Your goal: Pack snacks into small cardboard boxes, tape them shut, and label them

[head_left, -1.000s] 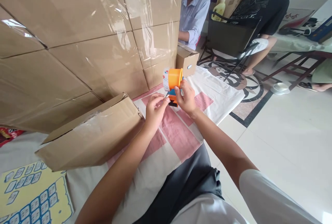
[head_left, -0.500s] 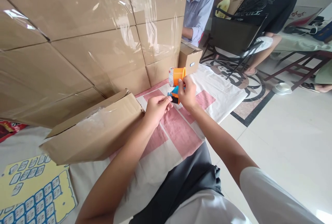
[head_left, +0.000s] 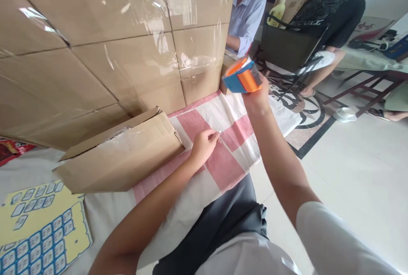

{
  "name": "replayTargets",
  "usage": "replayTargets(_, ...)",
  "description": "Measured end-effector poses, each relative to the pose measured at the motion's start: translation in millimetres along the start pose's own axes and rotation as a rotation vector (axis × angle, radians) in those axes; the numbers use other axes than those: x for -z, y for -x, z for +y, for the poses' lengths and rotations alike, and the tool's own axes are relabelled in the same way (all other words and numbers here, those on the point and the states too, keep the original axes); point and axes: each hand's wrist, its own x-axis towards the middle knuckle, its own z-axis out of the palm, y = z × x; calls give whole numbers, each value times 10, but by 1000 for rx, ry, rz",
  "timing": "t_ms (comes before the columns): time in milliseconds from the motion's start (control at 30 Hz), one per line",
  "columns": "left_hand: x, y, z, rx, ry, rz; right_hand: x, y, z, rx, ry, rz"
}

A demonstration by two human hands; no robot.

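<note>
My right hand (head_left: 259,92) is raised and closed round an orange and blue tape dispenser (head_left: 241,78), held up in front of the stacked boxes. My left hand (head_left: 204,144) stays low over the pink and white cloth (head_left: 223,164), fingers pinched on the end of a clear tape strip that runs up toward the dispenser. A flat cardboard box (head_left: 124,156) lies just left of that hand, its flap slightly open.
A wall of taped cardboard boxes (head_left: 105,45) fills the left. A seated person in a light shirt (head_left: 247,20) and another in black on a folding chair (head_left: 306,32) are behind. A yellow and blue printed sheet (head_left: 35,228) lies at bottom left. White tiled floor (head_left: 350,168) spreads right.
My right hand has lifted the dispenser up and to the right, away from my left hand. My left hand has dropped toward the cloth, still pinching the tape end.
</note>
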Motion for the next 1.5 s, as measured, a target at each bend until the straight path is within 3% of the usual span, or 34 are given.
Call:
replayTargets(100, 90, -45, 100, -42, -2, 56, -42, 104, 108, 50, 113, 20)
replayTargets(233, 246, -49, 245, -76, 9, 112, -97, 502, 350, -133, 280, -206)
replayTargets(300, 295, -1, 333, -104, 3, 123, -22, 560, 329, -191, 296, -304)
replayTargets(433, 324, 193, 531, -160, -32, 181, 258, 504, -154, -295, 354, -473)
replayTargets(533, 300, 417, 630, -180, -70, 237, 245, 677, -614, -313, 283, -816)
replayTargets(600, 301, 596, 655, -177, -85, 299, 45, 916, -805, -206, 167, -981)
replayTargets(767, 548, 1077, 674, -50, 12, 599, -750, 1379, -934, 82, -76, -1056)
replayTargets(933, 1034, 1391, 745, 58, 185, 819, -1502, 1387, -1113, 342, -55, -1283)
replayTargets(1067, 1322, 1292, 788, 110, 122, 857, -1941, 1294, -1175, 492, 101, -1338)
replayTargets(1200, 1406, 1048, 889, 303, -122, 821, -2128, 1206, -997, 560, 270, -1423)
replayTargets(1300, 1389, 994, 950, 418, -333, 736, -2133, 1163, -839, 624, 393, -1394)
replayTargets(1400, 1357, 1103, 921, 383, -583, 721, -2117, 1140, -756, 638, 427, -1386)
replayTargets(1500, 1312, 1274, 833, 280, -777, 769, -2126, 1133, -724, 472, 310, -1419)
